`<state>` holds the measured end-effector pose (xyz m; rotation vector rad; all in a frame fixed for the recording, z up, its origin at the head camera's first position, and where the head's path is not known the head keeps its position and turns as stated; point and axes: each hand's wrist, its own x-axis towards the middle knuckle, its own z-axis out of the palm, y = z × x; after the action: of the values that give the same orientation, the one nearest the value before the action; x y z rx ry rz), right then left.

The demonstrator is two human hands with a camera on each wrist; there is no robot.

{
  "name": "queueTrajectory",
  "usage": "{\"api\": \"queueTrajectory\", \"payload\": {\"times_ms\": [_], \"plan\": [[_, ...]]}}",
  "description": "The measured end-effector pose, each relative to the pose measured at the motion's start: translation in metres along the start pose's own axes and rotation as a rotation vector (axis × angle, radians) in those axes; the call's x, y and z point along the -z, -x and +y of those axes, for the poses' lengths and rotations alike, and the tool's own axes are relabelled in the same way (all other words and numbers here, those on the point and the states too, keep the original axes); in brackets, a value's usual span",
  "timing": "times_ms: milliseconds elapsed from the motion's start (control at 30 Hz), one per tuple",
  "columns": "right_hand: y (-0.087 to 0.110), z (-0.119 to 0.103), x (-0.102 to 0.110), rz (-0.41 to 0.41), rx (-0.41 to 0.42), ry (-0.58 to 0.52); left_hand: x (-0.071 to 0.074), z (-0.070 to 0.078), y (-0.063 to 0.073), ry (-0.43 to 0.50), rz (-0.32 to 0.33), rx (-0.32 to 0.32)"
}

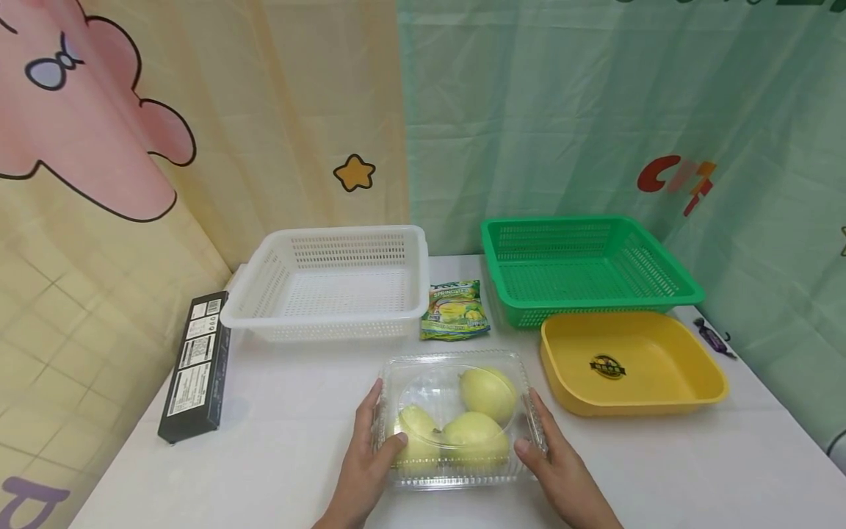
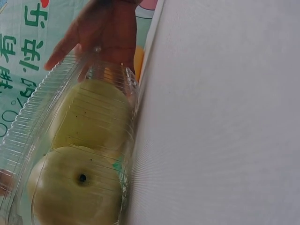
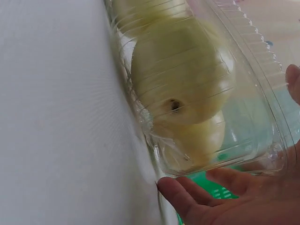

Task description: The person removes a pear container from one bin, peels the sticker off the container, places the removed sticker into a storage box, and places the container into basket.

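Observation:
A clear plastic clamshell container (image 1: 428, 378) lies lid up at the near middle of the table, holding three pale yellow-green pears (image 1: 489, 393). My left hand (image 1: 366, 450) grips its left side, thumb over the lid's edge. On the opposite side my right hand (image 1: 560, 461) holds it the same way. One pear (image 2: 75, 192) shows its dark end through the ribbed wall in the left wrist view. From the right wrist, fingertips (image 3: 173, 192) appear along the container's side, low near the table; a pear (image 3: 183, 70) sits behind the plastic.
Behind the container stand a white basket (image 1: 324, 321), a green basket (image 1: 595, 303) and a green-yellow snack packet (image 1: 456, 312) between them. A yellow tray (image 1: 634, 389) is at right, with a purple-wrapped candy (image 1: 715, 339) beyond it. A black box (image 1: 196, 367) lies at left.

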<state>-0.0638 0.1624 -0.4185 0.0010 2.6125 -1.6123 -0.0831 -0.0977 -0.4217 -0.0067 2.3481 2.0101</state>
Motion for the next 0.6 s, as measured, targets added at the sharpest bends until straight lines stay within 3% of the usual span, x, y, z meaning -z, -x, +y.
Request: {"api": "queueTrajectory", "payload": {"times_ms": [200,400,600], "plan": [[0.001,0.0007,-0.002,0.06,0.064,-0.008,0.0004,-0.0011,-0.0003,0.029,-0.021,-0.026],[-0.0019,0.0002,-0.0009,0.054,0.058,-0.04,-0.0008,-0.0022,-0.0006,0.031,-0.024,-0.022],[-0.001,0.0009,-0.0001,0.053,0.033,-0.006,0.0007,0.0001,0.0001,0.016,-0.028,-0.027]]}}
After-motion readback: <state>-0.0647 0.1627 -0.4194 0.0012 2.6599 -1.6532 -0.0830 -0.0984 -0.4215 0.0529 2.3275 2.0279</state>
